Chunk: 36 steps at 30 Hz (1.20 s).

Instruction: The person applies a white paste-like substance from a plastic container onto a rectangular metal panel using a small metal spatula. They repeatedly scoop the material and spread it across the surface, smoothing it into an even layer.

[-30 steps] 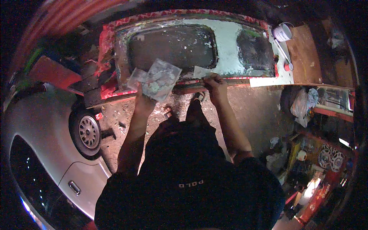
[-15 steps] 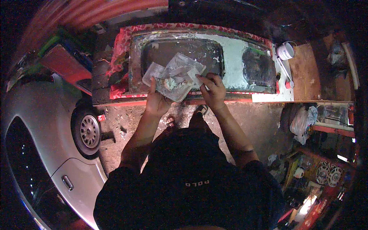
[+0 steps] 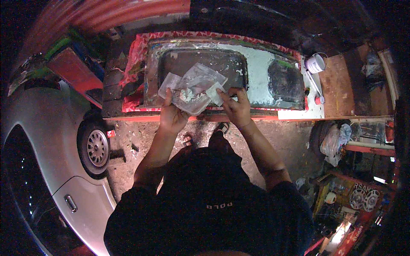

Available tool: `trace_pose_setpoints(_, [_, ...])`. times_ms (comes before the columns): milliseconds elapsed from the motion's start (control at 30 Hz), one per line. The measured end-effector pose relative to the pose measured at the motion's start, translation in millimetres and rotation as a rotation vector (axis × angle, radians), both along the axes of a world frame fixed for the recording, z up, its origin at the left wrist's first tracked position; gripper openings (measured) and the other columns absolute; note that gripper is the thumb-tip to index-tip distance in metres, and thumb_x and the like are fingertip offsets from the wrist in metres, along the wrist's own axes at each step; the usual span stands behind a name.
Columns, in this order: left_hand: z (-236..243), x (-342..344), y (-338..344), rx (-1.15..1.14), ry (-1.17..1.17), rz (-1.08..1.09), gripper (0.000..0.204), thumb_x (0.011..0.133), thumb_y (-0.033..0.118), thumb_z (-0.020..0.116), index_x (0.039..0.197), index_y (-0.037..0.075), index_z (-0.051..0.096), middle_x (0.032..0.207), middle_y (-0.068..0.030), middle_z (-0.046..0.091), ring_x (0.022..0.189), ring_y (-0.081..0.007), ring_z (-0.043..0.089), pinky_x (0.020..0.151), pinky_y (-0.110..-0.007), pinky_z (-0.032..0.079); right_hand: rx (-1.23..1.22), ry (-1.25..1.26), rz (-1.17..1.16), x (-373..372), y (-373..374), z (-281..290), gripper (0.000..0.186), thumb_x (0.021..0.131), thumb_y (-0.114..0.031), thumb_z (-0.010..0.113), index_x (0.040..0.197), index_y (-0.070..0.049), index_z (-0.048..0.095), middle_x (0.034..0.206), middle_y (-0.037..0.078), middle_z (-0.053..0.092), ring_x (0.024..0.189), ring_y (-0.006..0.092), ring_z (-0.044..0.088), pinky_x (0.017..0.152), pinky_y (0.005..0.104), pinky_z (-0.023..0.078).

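Observation:
My left hand (image 3: pixel 172 115) grips the near left edge of a translucent plastic piece (image 3: pixel 198 76), its thumb on top. White paste (image 3: pixel 186 94) lies in lumps and smears across the middle of that piece. Pinched in my right hand (image 3: pixel 237 106) is a small pale flat spreader (image 3: pixel 215 93), its edge over the right side of the plastic. Whether it touches the paste I cannot tell. Below both hands lies a dark panel (image 3: pixel 260 106) with a recessed area, partly coated in white.
The panel rests on red patterned cloth (image 3: pixel 133 81) on a bench. A white bucket (image 3: pixel 315 64) stands at its right end, near a wooden board (image 3: pixel 341 85). A silver car (image 3: pixel 42 123) is at left. Plastic bags (image 3: pixel 332 143) hang at right.
My right hand has come slightly nearer and tilted the spreader, which now shows more of its face over the plastic. The left hand keeps its hold; the whole view has shifted a little.

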<state>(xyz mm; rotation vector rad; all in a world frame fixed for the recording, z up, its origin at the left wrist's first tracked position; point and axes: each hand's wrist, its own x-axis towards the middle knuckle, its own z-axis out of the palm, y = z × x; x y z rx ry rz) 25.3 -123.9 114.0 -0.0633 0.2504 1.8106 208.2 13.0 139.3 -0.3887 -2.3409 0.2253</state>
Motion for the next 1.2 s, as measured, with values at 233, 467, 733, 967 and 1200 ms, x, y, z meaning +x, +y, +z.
trace_pose_setpoints(233, [3.1,-2.4,-1.2,0.036,0.013,-0.002,0.059,0.095,0.048,0.043,0.138,0.008,0.035,0.137,-0.0127,0.046,0.125,-0.0326,0.046,0.102,-0.052,0.041,-0.053,0.016,0.0,11.5,-2.3,-10.3,0.054,0.06,0.0,0.07,0.112,-0.013,0.068,0.091,0.01,0.052,0.081,0.0259,0.054,0.071,0.0344,0.048])
trace_pose_setpoints(467, [-1.4,-9.0,-6.9,-0.031,0.138,0.033,0.063,0.094,0.051,0.044,0.139,0.009,0.034,0.139,-0.0108,0.044,0.126,-0.0302,0.045,0.102,-0.05,0.04,-0.422,0.083,-0.124,24.9,7.2,-9.7,0.034,0.082,-0.003,0.064,0.116,-0.001,0.063,0.09,0.01,0.051,0.079,0.0168,0.053,0.064,0.0287,0.045])
trace_pose_setpoints(733, [2.9,-11.1,-11.0,-0.138,0.283,0.024,0.072,0.091,0.058,0.043,0.141,0.009,0.031,0.141,-0.0105,0.042,0.128,-0.0297,0.043,0.105,-0.049,0.037,-1.075,0.064,-0.104,3.7,25.4,62.7,0.037,0.083,-0.008,0.069,0.118,0.002,0.061,0.078,0.004,0.063,0.061,0.0073,0.05,0.055,0.0234,0.042])
trace_pose_setpoints(967, [7.7,-12.4,-8.2,-0.122,0.316,-0.002,0.071,0.09,0.058,0.045,0.14,0.01,0.033,0.139,-0.0082,0.044,0.127,-0.0281,0.044,0.104,-0.048,0.038,-0.882,-0.119,-0.094,-7.3,42.2,42.8,0.032,0.083,-0.009,0.067,0.113,0.001,0.064,0.079,0.006,0.066,0.065,0.0074,0.054,0.059,0.0237,0.045])
trace_pose_setpoints(1200, [17.5,-8.1,-7.6,-0.154,0.386,-0.006,0.071,0.091,0.059,0.043,0.141,0.01,0.032,0.139,-0.008,0.044,0.128,-0.0281,0.043,0.103,-0.048,0.037,-0.813,-0.225,0.032,-14.7,43.4,24.6,0.029,0.084,-0.008,0.066,0.111,0.001,0.065,0.091,0.009,0.069,0.081,0.0105,0.059,0.074,0.0271,0.049])
